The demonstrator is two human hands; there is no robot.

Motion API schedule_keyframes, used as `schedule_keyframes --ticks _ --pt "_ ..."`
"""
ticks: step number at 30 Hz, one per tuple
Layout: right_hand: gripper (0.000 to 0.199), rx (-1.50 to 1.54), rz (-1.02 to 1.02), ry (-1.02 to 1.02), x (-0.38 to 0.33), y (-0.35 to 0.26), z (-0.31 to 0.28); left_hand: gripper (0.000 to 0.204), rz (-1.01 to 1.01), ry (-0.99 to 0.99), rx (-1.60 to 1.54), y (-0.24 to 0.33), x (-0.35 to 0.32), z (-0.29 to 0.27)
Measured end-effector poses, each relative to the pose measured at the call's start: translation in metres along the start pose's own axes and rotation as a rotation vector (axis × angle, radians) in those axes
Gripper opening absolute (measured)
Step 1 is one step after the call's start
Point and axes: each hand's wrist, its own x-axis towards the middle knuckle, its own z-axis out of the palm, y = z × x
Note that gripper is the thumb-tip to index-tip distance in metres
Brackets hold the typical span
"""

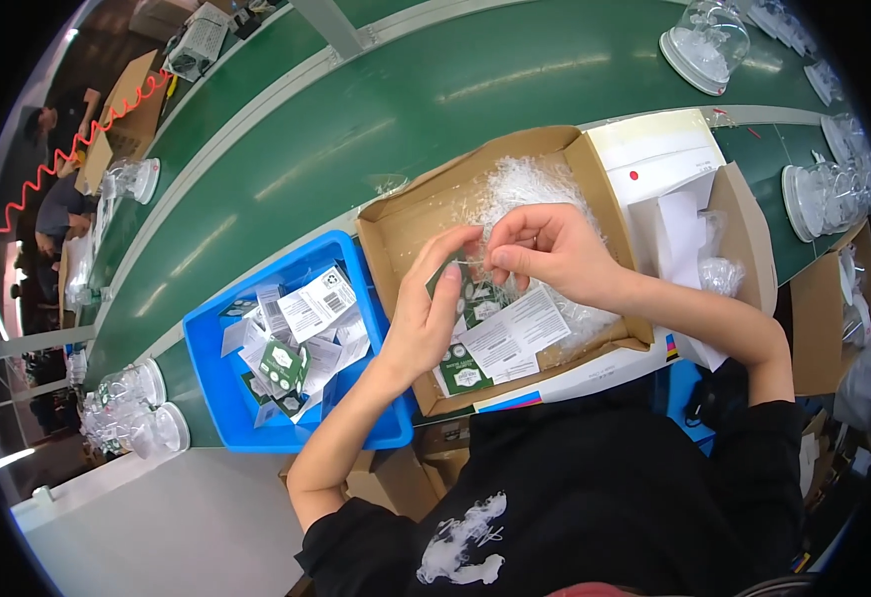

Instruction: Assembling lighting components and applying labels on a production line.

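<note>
Over a shallow cardboard box (411,244), my two hands meet fingertip to fingertip. My right hand (550,254) pinches a thin clear plastic strand (469,263) between thumb and forefinger. The strand runs toward the thumb of my left hand (431,308), whose fingers are curled; what sits in them is hard to make out. Beneath them in the box lie green-and-white printed cards (515,338), partly hidden by the hands. A heap of fine white plastic strands (535,189) fills the far right part of the box.
A blue bin (207,348) of similar cards (296,358) stands left of the box. On the right, an open carton (759,229) holds white paper and clear plastic pieces. Clear domes on white bases (702,50) stand on the green table (306,149). Another person (57,199) is far left.
</note>
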Motion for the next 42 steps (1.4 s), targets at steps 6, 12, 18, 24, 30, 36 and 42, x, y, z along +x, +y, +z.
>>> schedule_keyframes --ticks 6,12,18,24,30,36,42 --pt "0.01 0.048 0.006 0.07 0.002 0.004 -0.007 0.037 -0.08 -0.049 0.193 0.004 0.004 -0.009" --pt "0.009 0.06 0.005 0.084 0.003 0.012 -0.01 0.02 -0.233 0.145 -0.06 0.006 0.004 0.005" --pt "0.007 0.061 0.002 0.118 0.004 0.02 -0.01 0.018 -0.148 -0.004 0.133 -0.002 0.003 0.002" --pt "0.006 0.044 -0.003 0.095 0.005 0.026 -0.008 0.013 -0.138 0.009 0.116 -0.001 0.003 0.003" --pt "0.005 0.06 -0.008 0.079 0.003 0.024 -0.007 0.011 -0.104 -0.064 0.205 0.005 0.005 0.002" --pt "0.006 0.049 0.006 0.057 0.001 0.024 -0.006 0.011 -0.191 -0.039 0.183 0.003 0.004 0.001" --pt "0.007 0.081 0.007 0.069 0.003 0.027 -0.008 0.012 -0.123 -0.068 0.148 0.0 0.005 0.004"
